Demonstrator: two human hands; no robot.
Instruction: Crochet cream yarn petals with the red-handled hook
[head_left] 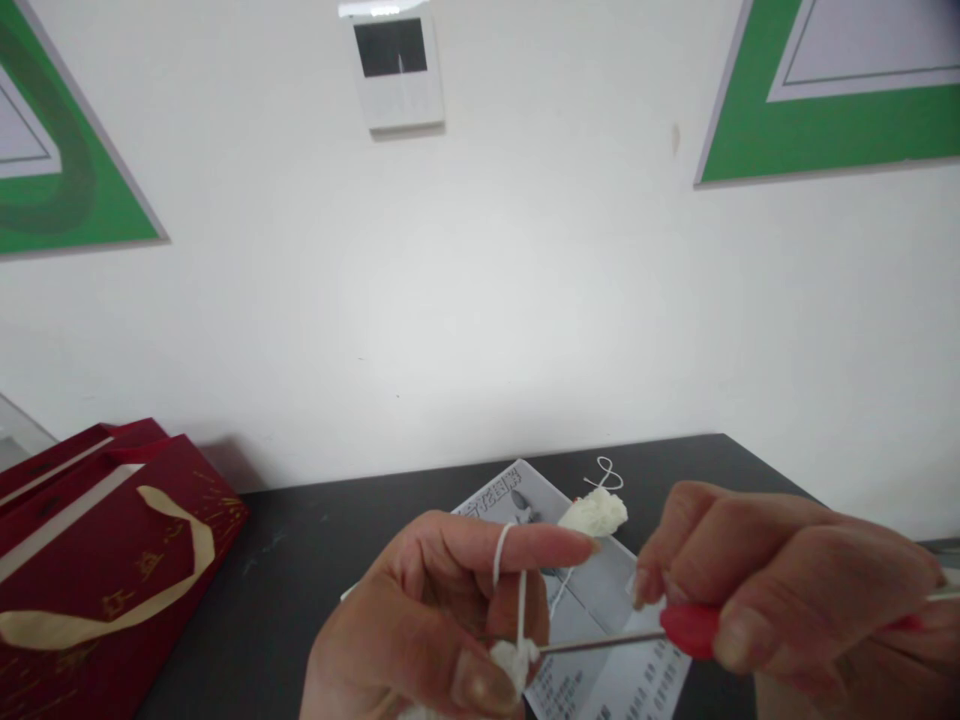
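My left hand [420, 620] pinches a small piece of white crochet work [514, 660] between thumb and fingers. White yarn [522, 605] runs up from the piece and loops over my outstretched left index finger. My right hand [795, 585] is closed around the red handle of a crochet hook [690, 630]. The hook's thin metal shaft points left, and its tip is at the crochet piece, where the tip itself is hidden. Behind my hands, a printed sheet [480, 497] with pictures and text lies on the table, partly covered by my left hand.
A clump of cream-white yarn [600, 512] with a loose curled end lies at the sheet's far edge. Dark red gift bags [112, 570] with a cream ribbon stand at the left of the black table [300, 540]. A white wall rises behind, with green-framed panels and a small wall device [397, 75].
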